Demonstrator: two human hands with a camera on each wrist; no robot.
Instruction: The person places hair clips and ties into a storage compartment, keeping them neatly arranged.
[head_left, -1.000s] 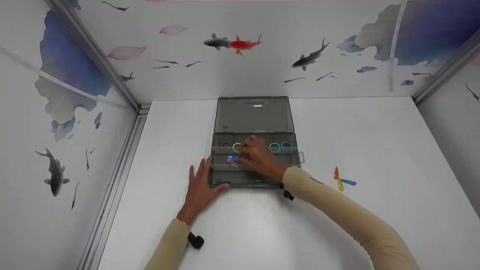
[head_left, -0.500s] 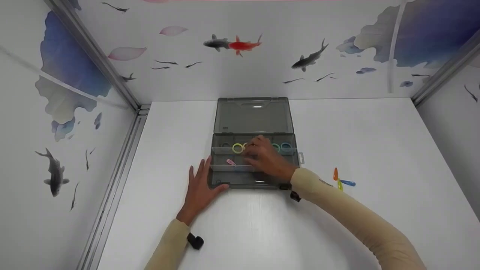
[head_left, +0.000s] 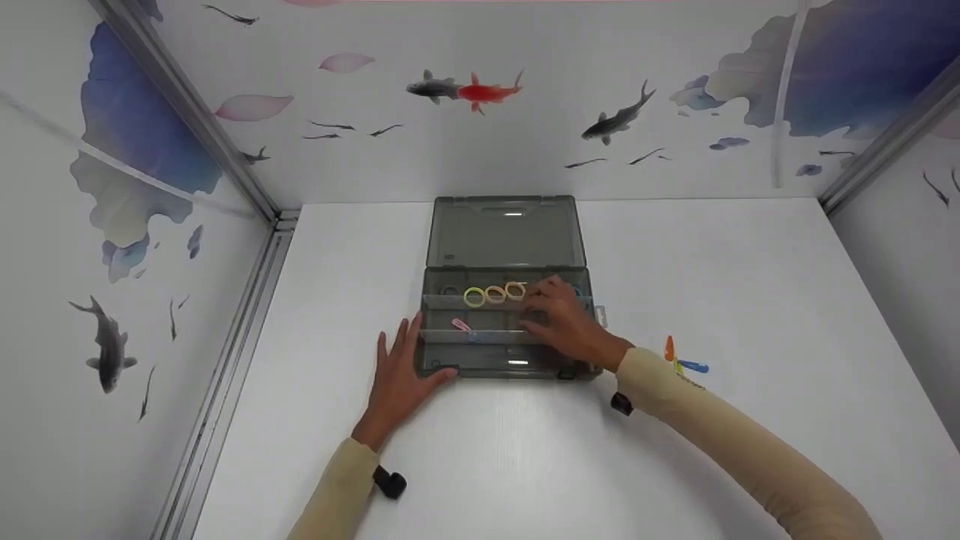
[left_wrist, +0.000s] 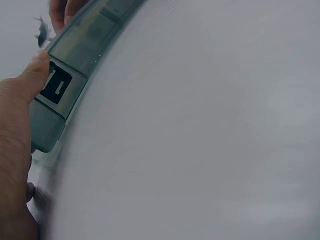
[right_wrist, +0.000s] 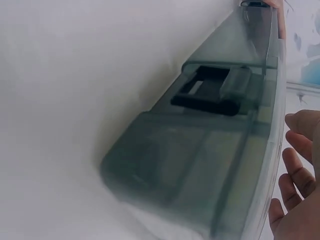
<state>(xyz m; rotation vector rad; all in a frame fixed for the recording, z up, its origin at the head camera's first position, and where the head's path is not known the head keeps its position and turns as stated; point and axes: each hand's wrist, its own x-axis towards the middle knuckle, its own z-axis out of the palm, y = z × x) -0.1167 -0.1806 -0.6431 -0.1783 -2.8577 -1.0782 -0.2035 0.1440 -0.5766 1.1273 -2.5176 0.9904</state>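
Observation:
A grey see-through organiser box [head_left: 495, 360] lies with its lid [head_left: 506, 232] laid back flat. Its back row holds coloured rings: a green-yellow ring [head_left: 474, 297], a cream ring [head_left: 495, 294] and a peach ring [head_left: 515, 290]. A pink clip [head_left: 460, 325] lies in the middle row. My right hand [head_left: 559, 319] hovers over the box's right side with relaxed fingers [right_wrist: 295, 167] that hold nothing. My left hand [head_left: 397, 371] lies flat on the table, and its thumb [left_wrist: 37, 70] presses the box's front left corner beside a latch [left_wrist: 56, 86].
Three small clips lie on the white table right of the box: an orange clip [head_left: 670, 347], a yellow clip [head_left: 679, 367] and a blue clip [head_left: 694, 367]. Patterned walls close in the table on the left, back and right. A second latch [right_wrist: 210, 95] sits on the box's front wall.
My right hand slid from the box's left-middle to its right side, uncovering the rings and the pink clip in the middle row. The left hand stayed put.

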